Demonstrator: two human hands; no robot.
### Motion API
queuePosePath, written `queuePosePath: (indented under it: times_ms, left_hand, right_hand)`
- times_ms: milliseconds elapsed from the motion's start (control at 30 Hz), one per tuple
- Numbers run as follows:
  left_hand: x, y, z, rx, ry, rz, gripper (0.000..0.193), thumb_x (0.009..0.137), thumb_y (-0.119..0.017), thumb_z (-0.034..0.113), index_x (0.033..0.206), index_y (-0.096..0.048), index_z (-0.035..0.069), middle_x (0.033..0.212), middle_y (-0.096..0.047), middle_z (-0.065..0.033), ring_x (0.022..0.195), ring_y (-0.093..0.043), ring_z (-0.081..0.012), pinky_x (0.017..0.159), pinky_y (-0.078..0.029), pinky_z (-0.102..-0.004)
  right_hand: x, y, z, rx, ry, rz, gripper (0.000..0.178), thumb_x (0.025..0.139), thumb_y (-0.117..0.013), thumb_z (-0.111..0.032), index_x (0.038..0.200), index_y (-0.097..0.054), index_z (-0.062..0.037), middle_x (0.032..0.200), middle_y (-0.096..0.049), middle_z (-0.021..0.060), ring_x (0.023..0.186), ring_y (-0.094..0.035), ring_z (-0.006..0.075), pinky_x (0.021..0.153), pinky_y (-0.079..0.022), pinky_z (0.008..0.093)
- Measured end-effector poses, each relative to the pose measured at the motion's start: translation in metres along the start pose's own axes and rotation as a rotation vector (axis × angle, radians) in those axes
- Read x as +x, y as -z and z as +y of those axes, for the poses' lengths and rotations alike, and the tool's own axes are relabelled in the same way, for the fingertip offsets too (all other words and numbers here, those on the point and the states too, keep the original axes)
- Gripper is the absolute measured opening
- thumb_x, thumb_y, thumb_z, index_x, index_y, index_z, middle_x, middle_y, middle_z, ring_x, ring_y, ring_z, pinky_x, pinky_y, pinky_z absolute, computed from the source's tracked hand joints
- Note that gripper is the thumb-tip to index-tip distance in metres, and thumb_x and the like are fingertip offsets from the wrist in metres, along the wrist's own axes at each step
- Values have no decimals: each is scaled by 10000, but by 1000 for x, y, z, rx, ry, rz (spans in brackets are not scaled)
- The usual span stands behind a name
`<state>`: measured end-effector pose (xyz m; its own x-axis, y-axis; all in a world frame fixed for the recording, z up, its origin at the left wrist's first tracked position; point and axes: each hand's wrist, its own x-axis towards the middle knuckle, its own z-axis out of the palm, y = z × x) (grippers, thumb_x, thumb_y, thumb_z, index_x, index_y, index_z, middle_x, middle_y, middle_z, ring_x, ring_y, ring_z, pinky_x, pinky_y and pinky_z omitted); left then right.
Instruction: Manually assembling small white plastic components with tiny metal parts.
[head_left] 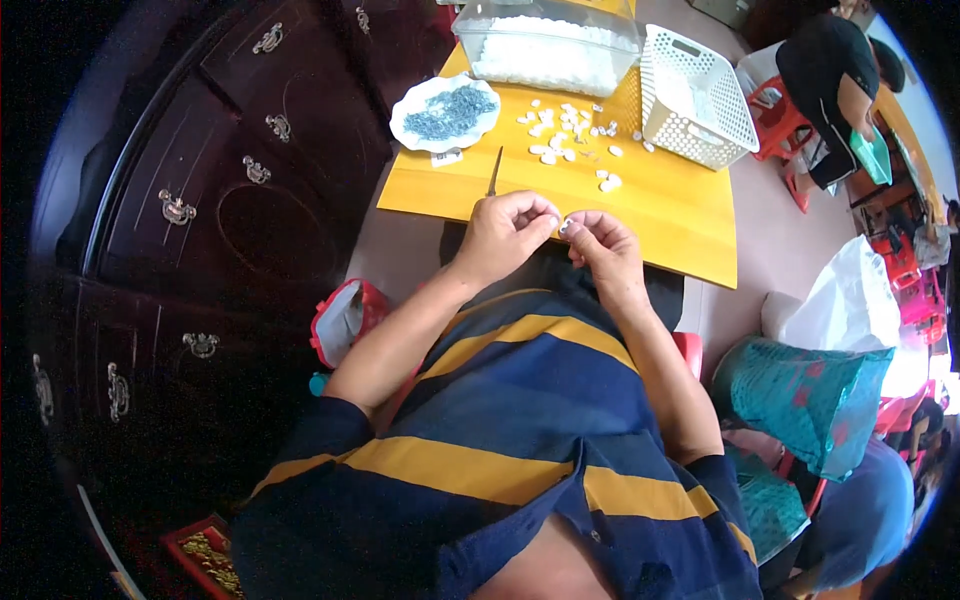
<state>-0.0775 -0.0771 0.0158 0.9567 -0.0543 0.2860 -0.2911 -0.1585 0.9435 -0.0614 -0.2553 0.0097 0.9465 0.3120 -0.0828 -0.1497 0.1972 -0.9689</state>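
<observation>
Over the near edge of the yellow table [660, 225], my two hands are close together with fingertips almost meeting. My right hand [608, 255] pinches a small white plastic piece [566, 227] between thumb and forefinger. Fingers and thumb of my left hand [505, 235] are pressed together beside it; whatever they hold is too small to make out. A thin dark pointed tool [496, 172] lies just beyond my left hand. Several small white pieces [553, 150] are scattered on the tabletop. A scalloped white plate [405, 108] at the far left carries many small dark slivers [450, 112].
At the table's back stands a clear bin [483, 68] with many white pieces, next to a perforated white basket [705, 142]. Dark cabinets [240, 215] line the left. A red-rimmed bag [345, 320] and teal bags [800, 390] flank me. Another person [825, 75] works at far right.
</observation>
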Motion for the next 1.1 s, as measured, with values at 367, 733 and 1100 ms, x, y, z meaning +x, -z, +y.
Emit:
queuePosePath:
  times_ms: [367, 733, 1100]
  left_hand:
    - [-4, -4, -8, -33, 41, -2, 77, 897, -631, 67, 915, -673, 5, 786, -638, 23, 656, -544, -26, 585, -451, -186]
    - [-5, -6, -1, 109, -16, 18, 51, 868, -665, 53, 868, -690, 8, 729, -636, 44, 626, -530, -11, 560, -435, -180]
    - [-5, -9, -6, 177, -2, 6, 40, 834, -681, 37, 844, -690, -1, 713, -664, -3, 610, -567, -33, 552, -462, -205]
  right_hand:
    - [-2, 0, 8, 4, 54, 10, 109, 910, -647, -102, 983, -653, -21, 776, -632, -9, 628, -535, 47, 566, -423, 188]
    - [-2, 1, 18, -66, 134, 52, 80, 873, -684, -76, 923, -681, -14, 768, -645, -31, 669, -553, 27, 625, -467, 187]
    - [-6, 0, 17, -437, 397, 117, 61, 878, -676, -53, 904, -679, 2, 737, -643, -19, 645, -559, 27, 599, -468, 184]
